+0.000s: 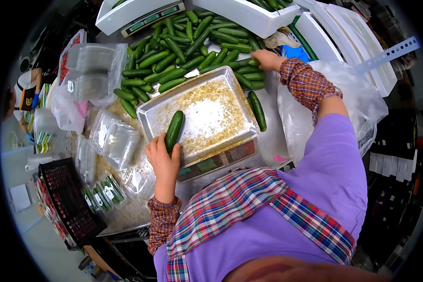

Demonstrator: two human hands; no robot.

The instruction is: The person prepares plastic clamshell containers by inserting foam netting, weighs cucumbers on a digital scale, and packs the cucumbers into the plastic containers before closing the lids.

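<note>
My left hand (164,152) holds a cucumber (175,130) at its lower end, over the left part of a metal tray (150,123) that rests on a scale (215,162). Up at the right end of the cucumber pile (174,56), my right hand (267,60) has its fingers closed at the tip of a cucumber (244,62). A single cucumber (257,110) lies to the right of the tray. Brownish residue covers much of the tray's bottom.
Clear plastic containers (113,136) and packed cucumbers (104,192) are on the left, beside a black crate (70,197). White foam boxes (249,16) line the back. A plastic bag (296,113) lies at right. A co-worker (26,94) stands far left.
</note>
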